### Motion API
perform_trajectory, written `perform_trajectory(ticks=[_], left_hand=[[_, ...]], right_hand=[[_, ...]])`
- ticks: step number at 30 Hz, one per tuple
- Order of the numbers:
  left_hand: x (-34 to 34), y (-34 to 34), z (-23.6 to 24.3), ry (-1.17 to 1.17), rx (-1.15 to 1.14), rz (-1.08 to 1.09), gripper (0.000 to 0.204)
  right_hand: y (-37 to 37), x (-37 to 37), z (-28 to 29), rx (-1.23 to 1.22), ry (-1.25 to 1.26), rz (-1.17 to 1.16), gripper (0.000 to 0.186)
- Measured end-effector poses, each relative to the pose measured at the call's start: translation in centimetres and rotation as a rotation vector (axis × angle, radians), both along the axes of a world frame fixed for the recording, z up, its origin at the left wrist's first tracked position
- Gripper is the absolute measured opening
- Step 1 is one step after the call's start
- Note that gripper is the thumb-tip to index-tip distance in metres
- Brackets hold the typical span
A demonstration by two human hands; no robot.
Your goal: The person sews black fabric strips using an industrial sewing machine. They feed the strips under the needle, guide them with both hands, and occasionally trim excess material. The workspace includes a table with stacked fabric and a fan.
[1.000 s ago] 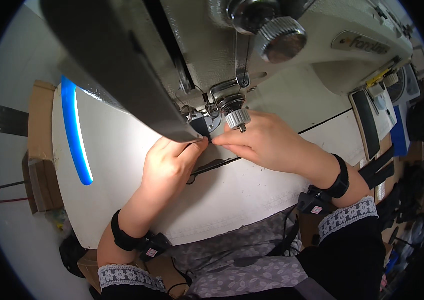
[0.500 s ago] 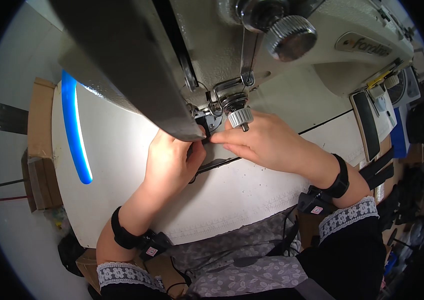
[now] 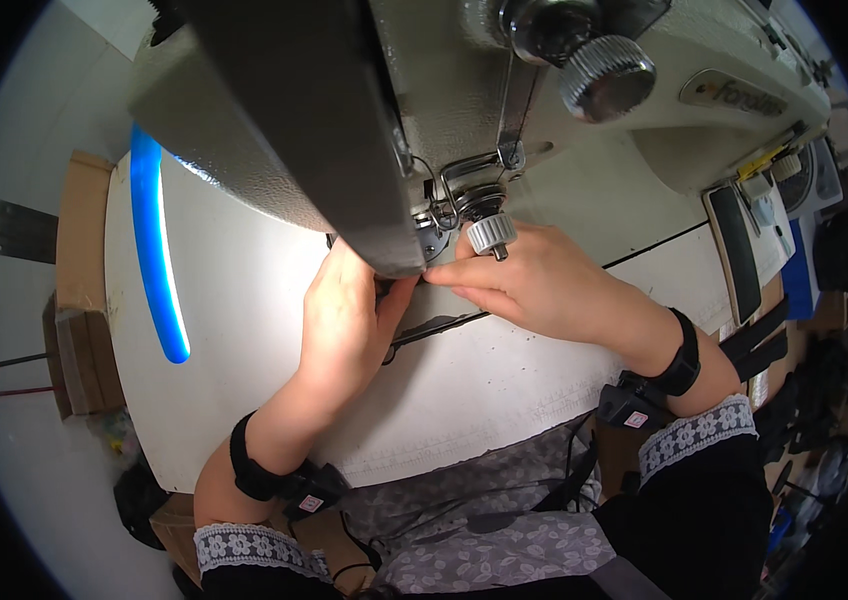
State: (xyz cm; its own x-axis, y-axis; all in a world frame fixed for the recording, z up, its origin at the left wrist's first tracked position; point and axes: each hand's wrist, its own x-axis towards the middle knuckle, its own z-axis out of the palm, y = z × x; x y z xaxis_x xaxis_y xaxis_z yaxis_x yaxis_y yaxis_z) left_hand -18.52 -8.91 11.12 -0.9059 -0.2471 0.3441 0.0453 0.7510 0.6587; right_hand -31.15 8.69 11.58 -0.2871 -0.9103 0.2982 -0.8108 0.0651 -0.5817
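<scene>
Both hands are close to the needle area of a sewing machine point(image 3: 634, 160). My left hand point(image 3: 339, 320) is closed, thumb against bent fingers. A small dark piece point(image 3: 384, 287), perhaps cloth, shows between them; most of it is hidden by the hand and the machine's dark front cover point(image 3: 309, 130). Just right of it, my right hand point(image 3: 544, 280) has its thumb and index finger drawn together, their tips meeting the left fingers beside the metal presser area point(image 3: 431, 240). Whatever lies between those tips is too small to make out. A ridged tension knob point(image 3: 492, 235) hangs over the right hand.
A lit blue-edged strip lamp point(image 3: 156, 250) stands at the left of the white sewing table point(image 3: 484, 390). Cardboard point(image 3: 84, 235) borders the table's left side. On the right lies a dark, long pad point(image 3: 734, 250). Each wrist wears a black strap with a small box.
The machine appears shifted slightly right in view. My left hand has turned more upright and slid a little; dark material near the presser area is now less visible. The right hand stays close by.
</scene>
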Motion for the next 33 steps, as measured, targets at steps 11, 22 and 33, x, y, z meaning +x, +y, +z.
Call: perform_trajectory(ticks=[11,22,33], left_hand=[[1.7,0.1,-0.1,0.060,-0.465,-0.174,0.046],[1.7,0.0,0.6,0.038,-0.449,-0.199,0.050],[1.6,0.1,0.6,0.039,-0.480,-0.189,0.047]], right_hand=[[0.5,-0.7,0.2,0.030,-0.147,0.016,0.014],[0.2,-0.5,-0.1,0.009,0.099,0.010,0.027],[-0.2,0.0,-0.2,-0.082,0.221,-0.028,0.012]])
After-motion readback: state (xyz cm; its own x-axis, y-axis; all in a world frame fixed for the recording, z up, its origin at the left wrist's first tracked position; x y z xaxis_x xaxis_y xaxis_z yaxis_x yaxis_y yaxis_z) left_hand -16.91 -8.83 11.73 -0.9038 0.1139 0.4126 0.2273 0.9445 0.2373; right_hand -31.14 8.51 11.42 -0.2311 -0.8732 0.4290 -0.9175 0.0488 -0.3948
